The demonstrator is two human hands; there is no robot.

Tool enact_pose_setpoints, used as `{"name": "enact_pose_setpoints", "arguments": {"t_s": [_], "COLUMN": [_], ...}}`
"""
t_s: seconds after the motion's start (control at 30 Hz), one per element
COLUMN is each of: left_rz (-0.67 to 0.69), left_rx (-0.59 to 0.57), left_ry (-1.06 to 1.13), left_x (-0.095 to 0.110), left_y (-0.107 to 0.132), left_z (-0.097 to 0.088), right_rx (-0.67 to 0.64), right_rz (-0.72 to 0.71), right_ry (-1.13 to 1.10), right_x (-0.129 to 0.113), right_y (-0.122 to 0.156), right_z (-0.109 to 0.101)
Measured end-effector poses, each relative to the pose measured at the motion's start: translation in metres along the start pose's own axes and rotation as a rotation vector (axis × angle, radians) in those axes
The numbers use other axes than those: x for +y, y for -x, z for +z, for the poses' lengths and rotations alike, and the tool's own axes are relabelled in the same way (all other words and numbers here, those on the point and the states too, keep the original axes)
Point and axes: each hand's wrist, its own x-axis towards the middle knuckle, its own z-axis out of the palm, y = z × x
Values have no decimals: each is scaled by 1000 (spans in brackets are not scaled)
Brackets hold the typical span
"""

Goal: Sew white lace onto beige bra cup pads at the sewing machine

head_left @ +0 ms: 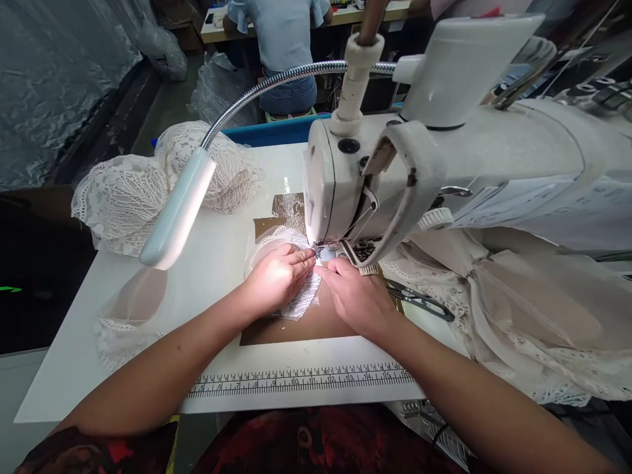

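Note:
A white lace bra cup (pixel 302 299) lies on the brown plate under the head of the sewing machine (pixel 330 184), its edge at the presser foot (pixel 318 253). My left hand (pixel 280 275) bears down on the cup, fingers pressed together over the lace just left of the foot. On the other side, my right hand (pixel 358 296) has its fingers curled, with the index fingertip and thumb at the cup's edge close to the needle; its grip is partly hidden. Thread snips (pixel 419 299) lie beside my right wrist.
Bundled lace cups (pixel 128 197) sit at the back left, with a single cup (pixel 135 296) in front. More beige lace pieces (pixel 538 303) are heaped at right. A lamp (pixel 180 207) hangs over the table; a ruler strip (pixel 296 382) runs along its front. Ahead sits a person (pixel 281 39).

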Motion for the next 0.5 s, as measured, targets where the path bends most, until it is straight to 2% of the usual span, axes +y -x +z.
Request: {"name": "enact_pose_setpoints", "arguments": {"t_s": [0.3,0.5], "left_rz": [39,-68], "left_rx": [46,102], "left_ry": [-71,-96], "left_x": [-9,-10], "left_y": [1,3], "left_z": [3,6], "right_rx": [-22,-22], "right_rz": [-35,-11], "right_ry": [-11,29], "right_x": [1,1], "right_y": [-1,-1], "right_z": [1,3]}}
